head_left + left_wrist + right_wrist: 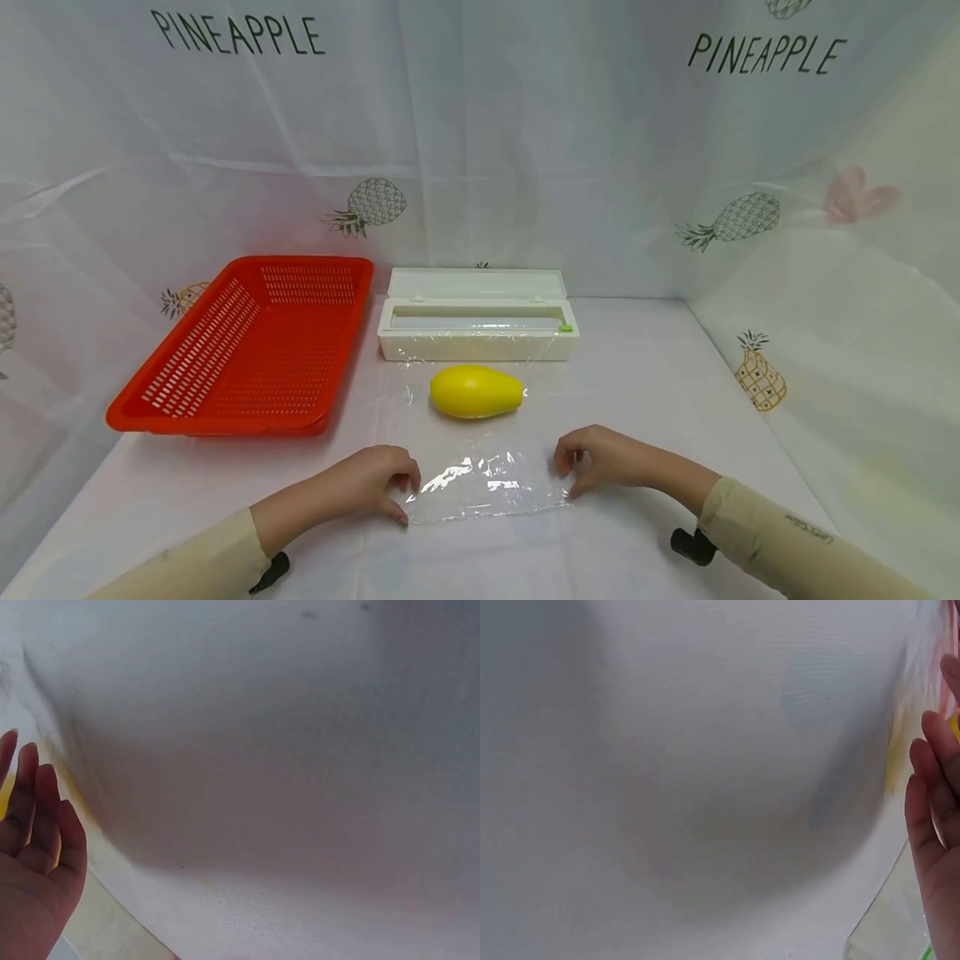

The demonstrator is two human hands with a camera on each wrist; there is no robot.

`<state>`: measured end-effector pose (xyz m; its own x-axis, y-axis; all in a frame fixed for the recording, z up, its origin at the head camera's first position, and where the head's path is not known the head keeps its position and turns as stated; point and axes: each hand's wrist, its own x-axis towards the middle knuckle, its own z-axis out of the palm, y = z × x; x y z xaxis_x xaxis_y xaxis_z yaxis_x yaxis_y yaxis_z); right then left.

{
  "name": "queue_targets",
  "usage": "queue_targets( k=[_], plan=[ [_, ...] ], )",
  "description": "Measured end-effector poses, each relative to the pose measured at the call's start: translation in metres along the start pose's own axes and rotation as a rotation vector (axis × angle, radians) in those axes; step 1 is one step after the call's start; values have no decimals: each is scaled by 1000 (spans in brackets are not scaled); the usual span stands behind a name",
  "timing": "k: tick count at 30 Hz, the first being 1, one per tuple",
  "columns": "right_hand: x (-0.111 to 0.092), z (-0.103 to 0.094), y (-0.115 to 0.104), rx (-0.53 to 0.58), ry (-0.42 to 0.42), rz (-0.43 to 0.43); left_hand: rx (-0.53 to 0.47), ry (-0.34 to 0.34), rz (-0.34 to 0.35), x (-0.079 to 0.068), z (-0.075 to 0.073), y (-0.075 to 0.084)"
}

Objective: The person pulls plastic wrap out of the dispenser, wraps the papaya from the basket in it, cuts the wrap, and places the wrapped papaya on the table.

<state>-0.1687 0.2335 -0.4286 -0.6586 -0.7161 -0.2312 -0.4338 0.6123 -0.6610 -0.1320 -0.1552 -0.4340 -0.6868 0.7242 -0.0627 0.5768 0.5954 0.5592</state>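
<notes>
Two bare hands at the near side of a white-covered table (pixel 637 358). Left hand (pixel 375 482): curved fingers, thumb set apart from them, gap between, at left corner of clear film (pixel 487 496). Right hand (pixel 615 457): same loose C-shape, thumb tip by film's right corner; any contact too fine to tell. Film glossy, near edge almost straight, runs back to an open white dispenser box (pixel 427 348); lid (pixel 476 284) tipped back, green slider (pixel 566 328) at right end. Yellow fruit (pixel 476 392) lies sideways just in front of box, between and beyond the hands, seemingly on the film. Red basket (pixel 322 427) at left, slatted walls. Table cover pale, faint coloured blotches. White fabric backdrop (pixel 517 125) behind and both sides, creased, PINEAPPLE lettering (pixel 237 33), dark pineapple outlines (pixel 377 202), orange pineapple print (pixel 761 379) and blurry red patch (pixel 858 196) at right. Beige sleeves (pixel 795 533). Wrist views mostly pale fabric.
</notes>
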Motion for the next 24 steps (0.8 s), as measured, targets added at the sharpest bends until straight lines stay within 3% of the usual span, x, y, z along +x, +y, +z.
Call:
queue_targets(
  k=[5,10,13,18,24],
  plan=[
    [-2,2,2,-63,-64,-12,69,-90,-50,-1,1,-3],
    [-2,5,2,-131,-102,-42,131,-116,-9,-4,1,-6],
    [-2,7,3,-175,-93,-66,119,-125,-1,-6,0,-6],
    [-3,8,5,-160,-84,-60,92,-151,-58,-8,0,-8],
    [-5,8,6,-107,-61,-108,122,-155,-33,-8,-2,-8]
  ],
)
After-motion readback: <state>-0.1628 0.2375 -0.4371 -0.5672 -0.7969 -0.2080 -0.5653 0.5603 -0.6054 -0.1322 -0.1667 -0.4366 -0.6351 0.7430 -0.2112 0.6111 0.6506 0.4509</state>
